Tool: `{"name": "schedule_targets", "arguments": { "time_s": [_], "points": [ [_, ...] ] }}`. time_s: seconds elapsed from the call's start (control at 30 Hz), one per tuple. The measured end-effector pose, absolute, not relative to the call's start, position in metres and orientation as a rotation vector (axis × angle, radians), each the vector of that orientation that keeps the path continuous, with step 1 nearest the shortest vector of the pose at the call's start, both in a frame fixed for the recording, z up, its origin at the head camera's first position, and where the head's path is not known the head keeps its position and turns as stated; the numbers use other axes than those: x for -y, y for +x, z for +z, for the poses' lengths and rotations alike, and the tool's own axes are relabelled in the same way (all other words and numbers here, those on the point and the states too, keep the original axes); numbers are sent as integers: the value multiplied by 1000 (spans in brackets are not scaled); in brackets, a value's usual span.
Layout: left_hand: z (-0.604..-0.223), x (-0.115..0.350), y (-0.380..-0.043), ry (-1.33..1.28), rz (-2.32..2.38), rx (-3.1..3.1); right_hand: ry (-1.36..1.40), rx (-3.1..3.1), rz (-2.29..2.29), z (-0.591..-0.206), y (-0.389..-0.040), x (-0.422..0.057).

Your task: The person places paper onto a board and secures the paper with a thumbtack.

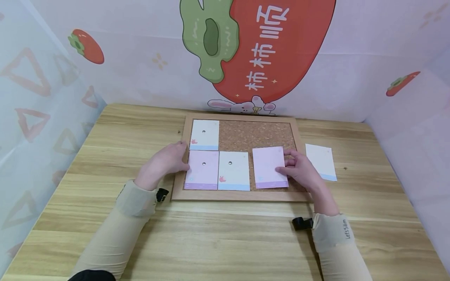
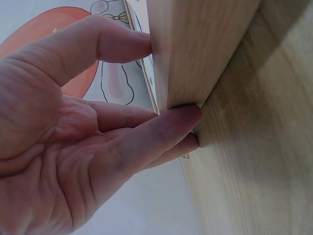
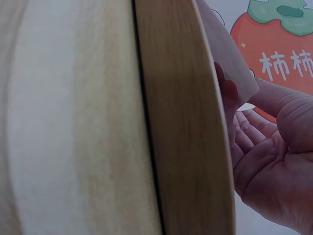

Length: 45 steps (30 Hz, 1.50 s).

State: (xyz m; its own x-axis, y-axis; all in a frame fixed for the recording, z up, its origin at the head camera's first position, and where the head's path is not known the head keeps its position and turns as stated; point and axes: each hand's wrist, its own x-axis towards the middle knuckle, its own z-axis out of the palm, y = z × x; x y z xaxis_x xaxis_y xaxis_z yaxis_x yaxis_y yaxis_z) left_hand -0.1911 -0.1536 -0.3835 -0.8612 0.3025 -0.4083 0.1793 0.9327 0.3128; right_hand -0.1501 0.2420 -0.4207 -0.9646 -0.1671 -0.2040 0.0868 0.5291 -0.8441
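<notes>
Wood-grain tabletop [image 1: 218, 242] is lying nearest the person; just past it, a light-wood-framed corkboard [image 1: 239, 196] is resting flat. Right hand [image 1: 303, 171] is pinching a pale pink paper card with a purple lower strip [image 1: 269, 168], thumb on its face, fingers underneath at its right edge. This card is sitting over the board's right half, leftward of the grip, long axis running near to far, purple strip facing the person; right hand is plainly the nearer. Key relation, as judged: a thin line of cork is showing between its left edge and a pinned white paper card with a blue strip [image 1: 234, 176], edges running nearly parallel, the pink one's bottom edge riding slightly up at right. Right wrist view is showing card paper raised above the frame; contact with the cork, cannot tell. Left hand [image 1: 164, 160] is gripping the board's left rail, beside a pinned pink paper card [image 1: 200, 176], well apart from the held one. Farther: a second pinned white card [image 1: 208, 139] is occupying the upper left, bare cork stretching to its right; a loose white card [image 1: 321, 162] is lying on the table past the right hand.
</notes>
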Motion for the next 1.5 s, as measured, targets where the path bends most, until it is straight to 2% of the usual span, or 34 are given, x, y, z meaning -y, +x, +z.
{"name": "schedule_targets", "arguments": {
  "time_s": [0.57, 1.1, 1.5],
  "points": [
    [-386, 154, -192, 342, 375, -2624, -13, -2608, -1228, -415, -147, -232],
    [-385, 154, -192, 337, 366, -2631, -45, -2853, -868, -409, -142, -221],
    [-386, 154, -192, 339, 373, -2630, -68, -2899, -845, -410, -140, -216]
  ]
}}
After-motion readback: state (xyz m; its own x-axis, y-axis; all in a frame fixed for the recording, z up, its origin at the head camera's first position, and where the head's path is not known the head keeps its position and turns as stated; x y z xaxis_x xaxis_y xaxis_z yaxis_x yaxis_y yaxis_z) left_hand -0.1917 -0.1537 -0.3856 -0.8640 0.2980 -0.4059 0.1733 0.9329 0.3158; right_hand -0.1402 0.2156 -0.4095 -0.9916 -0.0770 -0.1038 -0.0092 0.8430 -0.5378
